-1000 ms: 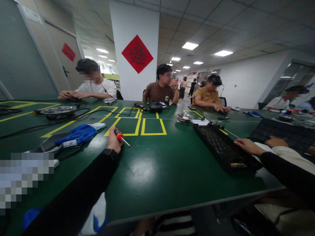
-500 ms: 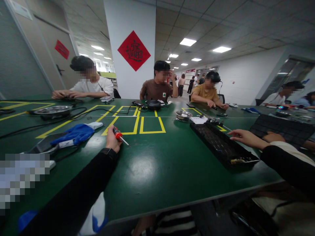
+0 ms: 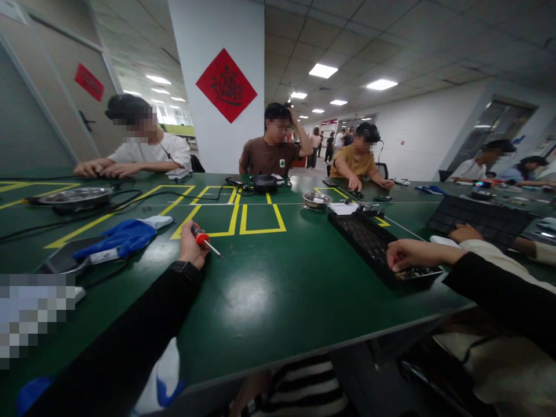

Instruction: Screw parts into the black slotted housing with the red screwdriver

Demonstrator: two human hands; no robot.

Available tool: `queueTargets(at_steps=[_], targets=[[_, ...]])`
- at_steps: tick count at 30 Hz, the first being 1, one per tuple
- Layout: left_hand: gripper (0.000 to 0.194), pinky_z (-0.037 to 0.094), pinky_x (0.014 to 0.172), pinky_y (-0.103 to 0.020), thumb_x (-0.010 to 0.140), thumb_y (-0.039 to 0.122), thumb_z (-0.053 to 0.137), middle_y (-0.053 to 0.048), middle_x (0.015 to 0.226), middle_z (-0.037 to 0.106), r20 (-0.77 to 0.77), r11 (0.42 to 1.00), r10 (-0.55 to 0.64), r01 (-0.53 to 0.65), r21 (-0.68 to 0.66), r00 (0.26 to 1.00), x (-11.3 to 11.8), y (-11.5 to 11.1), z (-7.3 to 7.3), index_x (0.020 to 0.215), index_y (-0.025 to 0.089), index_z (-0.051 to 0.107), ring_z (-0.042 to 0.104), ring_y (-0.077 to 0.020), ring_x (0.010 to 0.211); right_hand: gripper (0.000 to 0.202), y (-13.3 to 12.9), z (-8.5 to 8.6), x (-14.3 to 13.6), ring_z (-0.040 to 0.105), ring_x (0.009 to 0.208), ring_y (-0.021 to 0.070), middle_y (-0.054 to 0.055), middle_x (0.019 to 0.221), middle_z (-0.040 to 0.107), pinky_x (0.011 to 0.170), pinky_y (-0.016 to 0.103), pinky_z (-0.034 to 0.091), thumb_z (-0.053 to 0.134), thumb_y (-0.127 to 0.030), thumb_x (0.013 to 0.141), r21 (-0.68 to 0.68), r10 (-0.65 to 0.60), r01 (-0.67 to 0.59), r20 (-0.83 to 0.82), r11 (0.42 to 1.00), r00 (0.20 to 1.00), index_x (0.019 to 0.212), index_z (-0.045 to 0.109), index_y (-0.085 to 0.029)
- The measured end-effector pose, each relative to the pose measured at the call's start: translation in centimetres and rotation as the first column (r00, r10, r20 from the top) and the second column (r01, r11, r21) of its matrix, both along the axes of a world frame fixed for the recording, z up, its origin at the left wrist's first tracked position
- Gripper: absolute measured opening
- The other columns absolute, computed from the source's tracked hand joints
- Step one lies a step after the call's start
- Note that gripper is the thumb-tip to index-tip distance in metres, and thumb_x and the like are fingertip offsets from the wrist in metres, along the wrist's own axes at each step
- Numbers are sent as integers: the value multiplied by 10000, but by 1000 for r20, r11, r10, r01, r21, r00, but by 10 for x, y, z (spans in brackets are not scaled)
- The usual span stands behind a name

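Note:
My left hand (image 3: 192,246) rests on the green table (image 3: 299,324), wrapped round the handle of a screwdriver (image 3: 202,238). The handle is red and black, and the metal shaft points right and toward me. On the right, my right hand (image 3: 403,255) is over the near end of a long black open tray-like case (image 3: 362,231). Its fingers are pinched together; whether something small is between them cannot be seen. Small light-coloured parts (image 3: 419,273) lie in the case's near end, partly under the hand.
Blue-and-white gloves (image 3: 117,238) lie left of my left arm. A metal dish (image 3: 317,200) stands beyond the case, and a round metal part (image 3: 78,197) lies far left among black cables. A co-worker's hand (image 3: 465,233) is by a dark panel (image 3: 478,220) at right. Several people sit opposite.
My right hand has moved left and down to the case's near end, its fingers closing into a pinch. My left hand keeps the screwdriver. The view has shifted slightly right.

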State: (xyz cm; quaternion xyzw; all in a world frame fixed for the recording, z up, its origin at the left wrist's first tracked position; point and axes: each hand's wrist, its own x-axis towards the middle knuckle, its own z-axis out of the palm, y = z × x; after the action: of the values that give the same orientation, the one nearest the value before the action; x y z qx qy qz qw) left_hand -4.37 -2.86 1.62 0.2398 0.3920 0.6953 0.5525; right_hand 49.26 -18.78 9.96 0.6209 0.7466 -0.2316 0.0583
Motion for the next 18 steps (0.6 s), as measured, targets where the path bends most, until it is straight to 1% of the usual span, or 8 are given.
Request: queueTargets(at_steps=[4,8,14,18], targets=[[260,270,389,-160,768,442,452,69,566,385,2,1000,-15,15,6,1000,0,1,0,799,191,390,390,-47,401,258,5,-6,3,530,647,142,44,749,594,568,222,366,582,-367,674,-67,71,-68,43,995,997,773,647,-138],[261,258,382,-162,753,443,461,73,557,380,0,1000,-18,18,-2,1000,1,-1,2,791,194,390,388,-50,388,266,11,-8,3,520,706,156,44,788,567,609,230,370,583,-366,675,-61,118,-114,83,992,990,802,622,-136],[269,234,364,-170,741,448,461,70,551,390,-2,1000,-23,23,-18,1000,2,-5,5,766,189,394,383,-57,379,226,22,-11,7,503,655,138,21,721,544,602,232,366,562,-324,674,-239,137,-114,83,964,987,787,583,-130],[266,236,366,-169,737,443,466,70,550,392,2,999,-27,27,-21,1000,2,-5,5,759,187,396,381,-55,380,205,29,-13,9,497,689,140,14,728,540,643,238,374,553,-302,674,-290,178,-146,88,946,980,789,573,-134]])
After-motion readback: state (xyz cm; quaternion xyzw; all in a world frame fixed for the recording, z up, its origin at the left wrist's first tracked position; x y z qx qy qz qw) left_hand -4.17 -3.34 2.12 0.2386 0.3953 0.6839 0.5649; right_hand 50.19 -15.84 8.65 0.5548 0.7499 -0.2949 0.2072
